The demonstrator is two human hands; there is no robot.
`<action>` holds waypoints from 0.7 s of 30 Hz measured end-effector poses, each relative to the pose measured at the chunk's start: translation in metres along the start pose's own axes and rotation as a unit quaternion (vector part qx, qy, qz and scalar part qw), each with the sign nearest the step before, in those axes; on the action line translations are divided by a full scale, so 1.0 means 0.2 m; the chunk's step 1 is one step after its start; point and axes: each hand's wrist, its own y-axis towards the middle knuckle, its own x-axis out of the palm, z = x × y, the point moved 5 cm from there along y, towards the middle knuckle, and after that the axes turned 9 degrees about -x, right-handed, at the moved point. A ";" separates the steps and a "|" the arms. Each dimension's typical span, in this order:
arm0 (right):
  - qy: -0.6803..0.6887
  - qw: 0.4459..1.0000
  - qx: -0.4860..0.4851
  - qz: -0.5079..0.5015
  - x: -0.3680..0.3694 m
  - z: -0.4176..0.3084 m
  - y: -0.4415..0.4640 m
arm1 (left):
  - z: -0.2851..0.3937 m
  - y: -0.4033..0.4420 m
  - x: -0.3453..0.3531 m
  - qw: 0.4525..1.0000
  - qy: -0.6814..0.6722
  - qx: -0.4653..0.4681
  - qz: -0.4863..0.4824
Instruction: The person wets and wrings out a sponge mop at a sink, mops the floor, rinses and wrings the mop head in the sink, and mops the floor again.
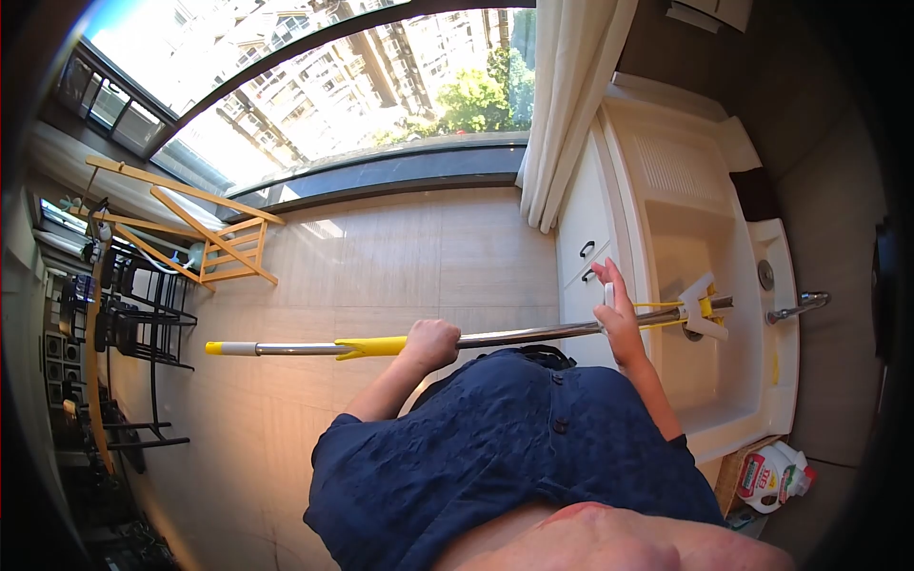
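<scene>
A long metal pole with yellow parts, a mop by its look (pixel 533 335), lies level across the front of my body. My left hand (pixel 433 344) is wrapped round the pole just beside its yellow sleeve. At the right, my right hand (pixel 619 319) is by the pole with some fingers stretched out; its thumb and a finger are at a small white piece. The white and yellow head (pixel 703 306) of the mop is over the sink basin (pixel 695 376). The yellow and grey grip end points left.
A faucet (pixel 802 305) stands at the sink's right side. White cabinet doors (pixel 583 228) and a curtain (pixel 571 105) are ahead. A wooden folding rack (pixel 205 238) and black chairs (pixel 143 324) stand at the left. Bottles (pixel 773 476) sit near the sink's lower corner.
</scene>
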 end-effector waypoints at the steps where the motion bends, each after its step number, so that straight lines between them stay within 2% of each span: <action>1: 0.026 1.000 0.010 0.002 -0.01 0.00 0.00 | 0.00 0.00 0.00 1.000 -0.005 0.000 0.006; 2: 0.027 1.000 0.010 0.002 -0.02 -0.01 0.00 | 0.01 0.00 -0.01 1.000 -0.004 0.000 0.006; 4: 0.139 0.990 0.025 0.004 -0.06 0.00 0.00 | 0.01 0.00 -0.01 1.000 -0.009 -0.024 -0.002; 5: 0.138 0.990 0.017 0.013 -0.08 0.00 0.00 | 0.01 0.00 0.01 1.000 -0.010 -0.022 -0.007; 7: 0.188 0.981 0.022 0.033 -0.17 0.03 -0.01 | 0.03 0.02 0.02 0.998 -0.031 0.011 0.047; 10: 0.265 0.961 0.029 0.069 -0.40 0.02 -0.02 | 0.01 0.02 0.03 0.997 -0.050 0.021 0.056; 12: 0.290 0.953 0.031 0.082 -0.46 0.01 -0.01 | 0.03 0.03 0.02 0.999 -0.031 0.010 0.027; 14: 0.372 0.924 0.049 0.072 -0.46 0.03 -0.02 | 0.03 0.03 0.03 0.999 -0.029 -0.012 0.001; 19: 0.344 0.935 0.023 0.085 -0.37 0.00 -0.02 | 0.02 0.05 0.00 0.999 -0.024 -0.010 0.022; 21: 0.259 0.963 0.012 0.067 -0.30 -0.04 -0.03 | 0.04 0.04 -0.05 1.000 -0.013 -0.010 0.003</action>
